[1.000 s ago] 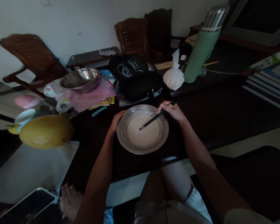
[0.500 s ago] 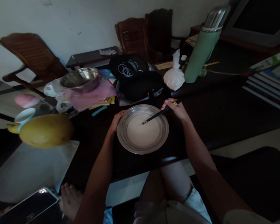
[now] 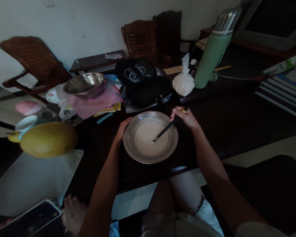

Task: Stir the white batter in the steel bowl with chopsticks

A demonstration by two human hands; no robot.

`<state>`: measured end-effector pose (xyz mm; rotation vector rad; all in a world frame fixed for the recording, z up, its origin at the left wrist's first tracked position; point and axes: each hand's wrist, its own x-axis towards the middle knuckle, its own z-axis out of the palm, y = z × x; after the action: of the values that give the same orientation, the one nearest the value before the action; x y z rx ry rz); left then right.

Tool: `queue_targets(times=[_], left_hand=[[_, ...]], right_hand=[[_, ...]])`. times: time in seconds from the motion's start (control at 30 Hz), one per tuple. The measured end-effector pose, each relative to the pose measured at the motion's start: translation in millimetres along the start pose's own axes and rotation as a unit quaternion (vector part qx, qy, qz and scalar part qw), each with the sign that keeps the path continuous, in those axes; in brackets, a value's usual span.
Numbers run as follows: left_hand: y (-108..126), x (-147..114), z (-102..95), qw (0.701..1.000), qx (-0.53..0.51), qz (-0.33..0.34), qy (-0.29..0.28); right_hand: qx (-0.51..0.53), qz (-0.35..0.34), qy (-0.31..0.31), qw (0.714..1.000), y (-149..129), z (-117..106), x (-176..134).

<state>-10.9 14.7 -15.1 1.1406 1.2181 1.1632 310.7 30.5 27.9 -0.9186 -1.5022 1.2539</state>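
A wide metal bowl [image 3: 131, 152] of milky off-white liquid [image 3: 145, 135] sits on the dark table in front of me. My left hand [image 3: 123, 129] grips the bowl's left rim, its thumb on the edge and the other fingers hidden behind. In my right hand [image 3: 184, 117] are black chopsticks [image 3: 165, 128] with a gold band near the top. They slant down to the left over the bowl's right rim, and their tips dip into the liquid.
Behind the bowl lies an open black case [image 3: 148, 89] with a white cable. A knotted bag of white powder [image 3: 184, 84] and a green thermos [image 3: 209, 61] stand back right. Left are a second metal bowl [image 3: 85, 93], a yellow fruit [image 3: 49, 140] and another person's hand [image 3: 74, 214] by a phone [image 3: 32, 220].
The chopstick tips have moved through the liquid toward me and slightly right, and the chopsticks stand a little steeper. My left hand stays on the rim.
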Motion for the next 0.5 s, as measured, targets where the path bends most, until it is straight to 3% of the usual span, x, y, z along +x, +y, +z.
queue_targets(times=[0.1,0.3,0.43,0.5], left_hand=[[-0.4,0.0,-0.7,1.0,0.0,0.001,0.004],[-0.5,1.0,0.1,1.0,0.006,0.009,0.005],[1.1,-0.1,0.5,1.0,0.015,0.007,0.006],[1.9,-1.1,0.9,1.0,0.007,0.004,0.01]], right_hand=[[-0.017,-0.009,-0.049,0.999,-0.7,5.4,0.3],[-0.005,-0.01,0.049,0.999,1.9,-2.6,2.3],[-0.006,0.01,-0.036,0.999,-0.5,2.7,0.9],[-0.008,0.003,-0.049,0.999,-0.6,5.4,1.5]])
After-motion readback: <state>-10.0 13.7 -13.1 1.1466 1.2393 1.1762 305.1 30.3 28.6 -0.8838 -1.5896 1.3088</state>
